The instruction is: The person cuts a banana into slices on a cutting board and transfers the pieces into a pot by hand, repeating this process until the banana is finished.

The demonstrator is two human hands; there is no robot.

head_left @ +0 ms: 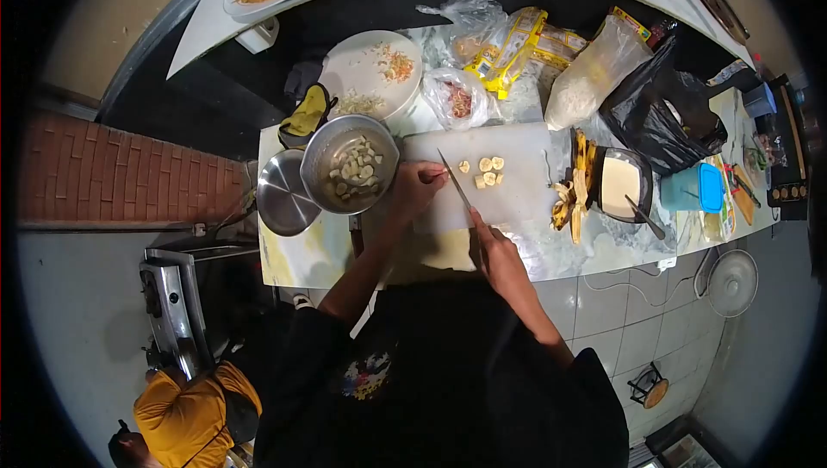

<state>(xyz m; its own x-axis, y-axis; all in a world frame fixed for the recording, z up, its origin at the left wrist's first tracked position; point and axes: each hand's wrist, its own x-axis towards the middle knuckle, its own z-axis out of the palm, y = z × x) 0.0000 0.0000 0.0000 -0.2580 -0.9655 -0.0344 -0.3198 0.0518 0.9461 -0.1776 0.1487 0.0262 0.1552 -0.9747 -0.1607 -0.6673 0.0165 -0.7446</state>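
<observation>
My right hand [501, 259] is wrapped round the handle of a knife [456, 178], its blade pointing up and left over the white cutting board [517, 140]. At the board's left side, my left hand [420, 185] has its fingers pinched together near the knife blade; what they hold, if anything, is too small to make out. Several banana slices [491, 164] lie on the board, right of the blade. Left of my left hand stands a metal pot [312, 177] with pale cut pieces in it. Banana peels [579, 188] are heaped beyond the board's right edge.
A dark square bowl of cream-coloured batter [622, 182] with a spoon stands right of the peels. Behind the board are a white plate [349, 63], plastic bags [599, 71] and yellow packets [515, 50]. A metal lid [284, 196] lies left; a person in orange [185, 416] is lower left.
</observation>
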